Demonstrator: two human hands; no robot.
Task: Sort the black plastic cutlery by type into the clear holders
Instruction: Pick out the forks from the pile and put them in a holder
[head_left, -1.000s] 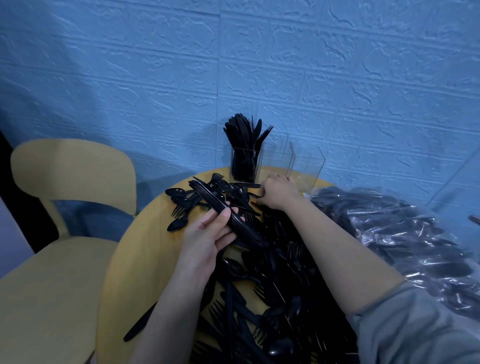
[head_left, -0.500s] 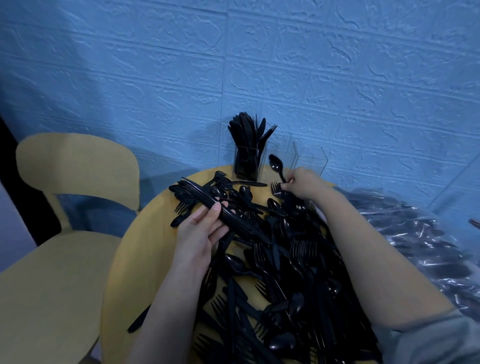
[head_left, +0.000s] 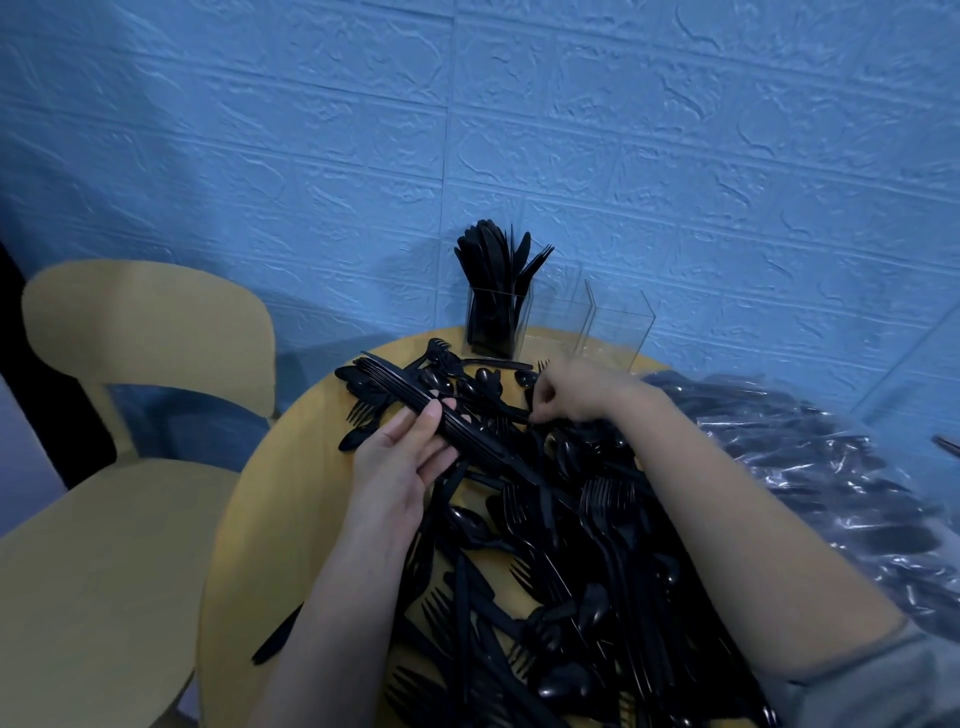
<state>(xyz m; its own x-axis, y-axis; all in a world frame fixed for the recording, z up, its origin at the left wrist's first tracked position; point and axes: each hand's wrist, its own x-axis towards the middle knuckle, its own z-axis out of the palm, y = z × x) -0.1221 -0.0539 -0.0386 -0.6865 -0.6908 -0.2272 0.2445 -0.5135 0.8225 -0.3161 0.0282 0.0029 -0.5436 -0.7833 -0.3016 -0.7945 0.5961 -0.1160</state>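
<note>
My left hand (head_left: 402, 462) grips a bundle of knives (head_left: 441, 415), thumb over the top and fingers curled beneath; its long axis runs from near right to far left, blade tips pointing away toward the table's far edge; my right hand (head_left: 576, 397) reaches into the pile of cutlery (head_left: 571, 530) just right of that bundle, fingertips (head_left: 537, 413) pinched down on a thin black piece, though I cannot tell its type. The filled holder (head_left: 493, 322), packed with upright knives, stands beyond the bundle's far end, a little to its right; I judge the left hand nearer to it, and the bundle would need tipping upright to drop in. 2 empty holders (head_left: 615, 330) stand beside it on the right, closer to my right hand. Everything loose is glossy black plastic, thin, light and tangled, forks hooking by their tines; the holders are clear, hard-walled and square; the table (head_left: 270, 499) is smooth yellow wood.
</note>
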